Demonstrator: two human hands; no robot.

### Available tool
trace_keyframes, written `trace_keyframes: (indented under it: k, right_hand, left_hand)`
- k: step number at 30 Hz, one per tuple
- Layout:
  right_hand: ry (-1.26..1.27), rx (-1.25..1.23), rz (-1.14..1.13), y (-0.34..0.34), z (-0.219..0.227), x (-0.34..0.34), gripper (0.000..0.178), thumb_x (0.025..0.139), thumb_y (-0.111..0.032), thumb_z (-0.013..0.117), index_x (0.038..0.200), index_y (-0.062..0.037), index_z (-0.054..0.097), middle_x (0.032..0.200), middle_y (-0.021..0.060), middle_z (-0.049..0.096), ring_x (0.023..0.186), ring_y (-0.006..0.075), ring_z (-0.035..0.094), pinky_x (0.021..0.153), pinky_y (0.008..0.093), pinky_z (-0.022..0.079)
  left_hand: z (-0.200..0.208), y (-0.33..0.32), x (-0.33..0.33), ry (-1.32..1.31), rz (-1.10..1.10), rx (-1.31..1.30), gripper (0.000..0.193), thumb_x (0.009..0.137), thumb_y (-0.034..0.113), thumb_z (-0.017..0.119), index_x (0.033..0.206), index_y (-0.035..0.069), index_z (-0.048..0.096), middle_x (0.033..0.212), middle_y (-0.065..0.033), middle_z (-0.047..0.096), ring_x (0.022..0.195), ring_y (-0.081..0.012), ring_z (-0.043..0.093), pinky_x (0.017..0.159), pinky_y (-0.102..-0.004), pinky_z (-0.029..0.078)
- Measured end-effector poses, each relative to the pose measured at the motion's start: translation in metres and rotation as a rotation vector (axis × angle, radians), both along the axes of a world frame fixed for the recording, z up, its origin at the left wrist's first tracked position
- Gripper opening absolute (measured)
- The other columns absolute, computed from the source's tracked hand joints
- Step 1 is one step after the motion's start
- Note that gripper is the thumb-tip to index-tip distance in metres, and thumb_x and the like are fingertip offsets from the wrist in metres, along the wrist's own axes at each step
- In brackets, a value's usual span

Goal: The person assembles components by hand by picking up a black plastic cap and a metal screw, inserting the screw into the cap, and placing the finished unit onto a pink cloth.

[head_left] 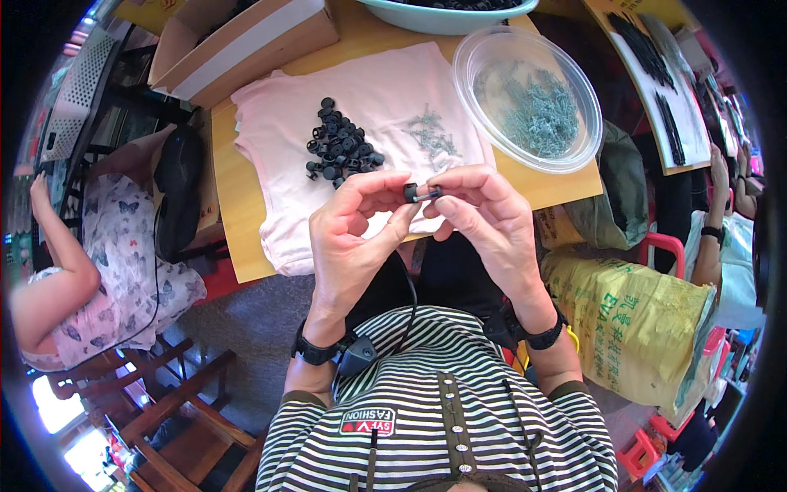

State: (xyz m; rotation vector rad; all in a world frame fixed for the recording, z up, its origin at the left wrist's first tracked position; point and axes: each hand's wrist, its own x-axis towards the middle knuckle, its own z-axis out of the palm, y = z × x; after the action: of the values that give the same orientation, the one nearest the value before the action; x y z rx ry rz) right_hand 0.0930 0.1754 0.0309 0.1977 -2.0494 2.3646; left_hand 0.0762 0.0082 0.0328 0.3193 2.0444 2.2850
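Steadily: Two Pinches, One Thin Pin

From my distant seat I see the left hand (352,221) clamped, thumb against finger, on a black piece (411,193). The right hand (489,217) is pinched at the far end of a thin metal pin (425,198) that runs between both sets of fingertips, in front of the chest. A small dark bit (436,192) shows by the right fingertips; I can't tell what it is, nor how deep the pin sits.

I'd grip the black piece firmly, keep the pin in line with it, and make fine corrections with the right fingertips alone; a tilted pin would probably bind.

From the hands, a heap of black parts (340,148) lies near ten o'clock and loose metal pins (434,135) at twelve, both on a pink cloth (283,213). Between one and two stands a clear tub (496,90) holding more pins. Farther out, a cardboard box (254,51) sits toward ten-thirty, a pale basin (447,20) at twelve.
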Motion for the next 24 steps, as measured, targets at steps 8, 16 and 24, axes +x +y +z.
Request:
trace_keyframes:
  k: [8, 16, 24]
  right_hand:
    - [-0.288, -0.502, 0.129, 0.005, 0.001, 0.0, 0.022, 0.094, -0.012, 0.058, 0.112, 0.0, 0.058, 0.102, 0.0107, 0.066, 0.089, 0.0107, 0.064, 0.067, 0.0205, 0.055]
    - [-0.335, -0.621, 0.212, 0.005, -0.003, 0.004, 0.024, 0.094, -0.014, 0.059, 0.114, -0.0004, 0.058, 0.101, 0.0104, 0.067, 0.09, 0.0111, 0.064, 0.067, 0.021, 0.055]
    - [-0.11, -0.258, -0.006, -0.005, 0.018, 0.016, 0.023, 0.092, -0.012, 0.062, 0.112, -0.0006, 0.061, 0.1, 0.006, 0.066, 0.083, 0.0096, 0.064, 0.065, 0.0189, 0.053]
  left_hand:
    - [-0.001, -0.004, 0.007, 0.099, 0.005, 0.026, 0.026, 0.083, -0.009, 0.064, 0.108, -0.004, 0.06, 0.105, -0.0092, 0.064, 0.091, -0.0134, 0.065, 0.082, -0.0248, 0.053]
    - [0.003, -0.011, 0.016, 0.074, -0.024, 0.042, 0.028, 0.083, -0.01, 0.062, 0.11, -0.004, 0.059, 0.103, -0.0089, 0.064, 0.094, -0.0136, 0.065, 0.083, -0.0246, 0.053]
    - [-0.005, -0.01, 0.012, -0.098, -0.101, 0.493, 0.023, 0.086, -0.003, 0.063, 0.108, -0.003, 0.058, 0.108, -0.017, 0.065, 0.094, -0.0209, 0.067, 0.087, -0.0306, 0.054]
